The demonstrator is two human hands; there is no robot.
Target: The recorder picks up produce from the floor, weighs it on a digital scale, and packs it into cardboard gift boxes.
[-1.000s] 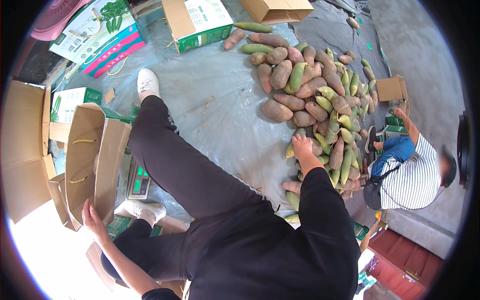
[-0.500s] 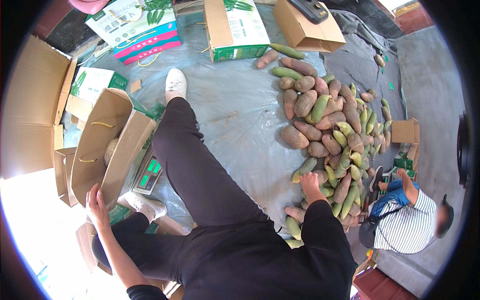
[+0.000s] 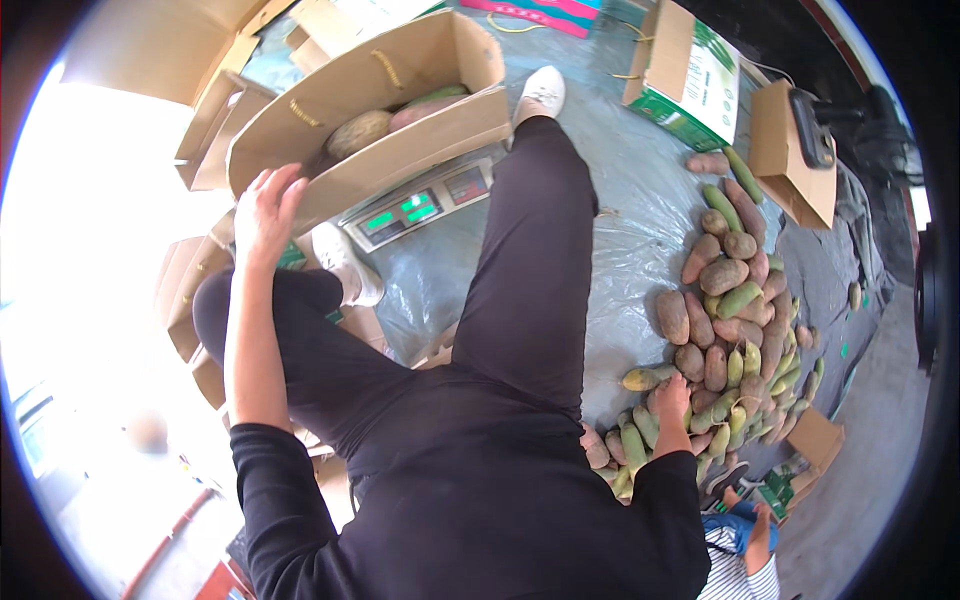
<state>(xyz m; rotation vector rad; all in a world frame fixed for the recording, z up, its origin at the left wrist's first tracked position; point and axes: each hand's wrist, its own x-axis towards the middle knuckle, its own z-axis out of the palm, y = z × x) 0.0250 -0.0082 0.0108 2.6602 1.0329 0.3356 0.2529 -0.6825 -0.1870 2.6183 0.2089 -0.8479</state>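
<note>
Working position: the person sits astride a blue plastic sheet (image 3: 627,255) laid on the floor. In the upper left of the frame, a long open cardboard box (image 3: 415,160) stands at a digital scale (image 3: 416,209), whose lit panel projects from under the near wall (the contact between box and platform is hidden). The box holds a rough brown root (image 3: 360,133), a reddish root (image 3: 418,111) and a green radish (image 3: 443,93).

Left hand (image 3: 264,215): at the near left corner of the box. Thumb and fingers stand apart, with nothing between them; whether the fingertips touch the rim cannot be told.

Right hand (image 3: 673,400): lower right, at the near edge of a pile of mixed roots (image 3: 740,330), just beside a yellow-green radish (image 3: 646,377). The fingertips are partly hidden, so whether the grip is clamped on a root cannot be told.

Step in hand, as judged: selecting a root from the pile, with the box part filled. The next move would call for a firm hold around one root's middle, then a lift clear of its neighbours.
</note>
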